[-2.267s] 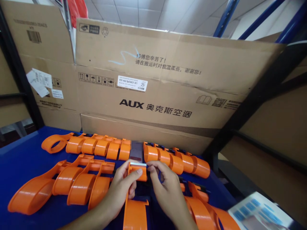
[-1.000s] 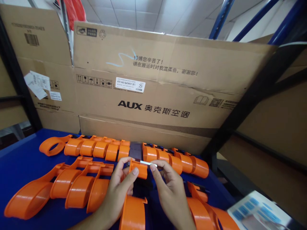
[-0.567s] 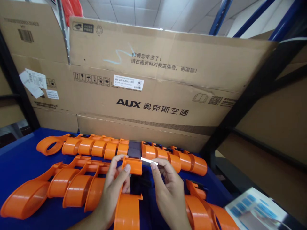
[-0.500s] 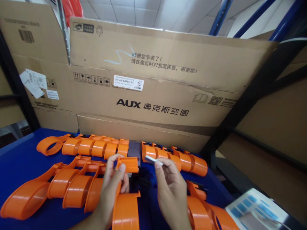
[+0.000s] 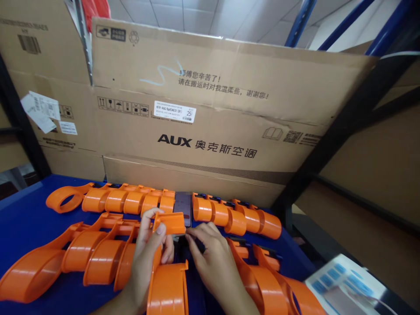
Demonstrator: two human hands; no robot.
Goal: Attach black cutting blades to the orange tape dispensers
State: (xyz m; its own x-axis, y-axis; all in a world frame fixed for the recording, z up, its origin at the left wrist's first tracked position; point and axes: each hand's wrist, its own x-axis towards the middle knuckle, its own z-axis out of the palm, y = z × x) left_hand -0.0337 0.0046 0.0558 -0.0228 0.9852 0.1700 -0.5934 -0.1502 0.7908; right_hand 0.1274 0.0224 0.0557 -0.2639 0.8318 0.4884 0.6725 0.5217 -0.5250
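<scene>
My left hand (image 5: 147,249) grips an orange plastic looped part (image 5: 170,223), thumb across its flat channel-shaped end. The wide band (image 5: 169,286) below that end hangs toward the front edge of the view. Close to the right end of the channel is my right hand (image 5: 211,256), with thumb and index finger pinched together. Whatever sits in that pinch is hidden by the fingers. I cannot tell whether the fingertips touch the orange part.
Similar orange parts lie in rows on the blue surface (image 5: 26,223), at left and right. A dark flat rectangular object (image 5: 183,205) lies between the back rows. A white and blue box (image 5: 341,280) is at lower right. Cardboard (image 5: 210,118) stands behind, beside a black frame post (image 5: 328,140).
My right hand has moved left to the end of the orange part. The small thin pale strip visible in its fingers before is now out of sight. My left hand keeps its grip.
</scene>
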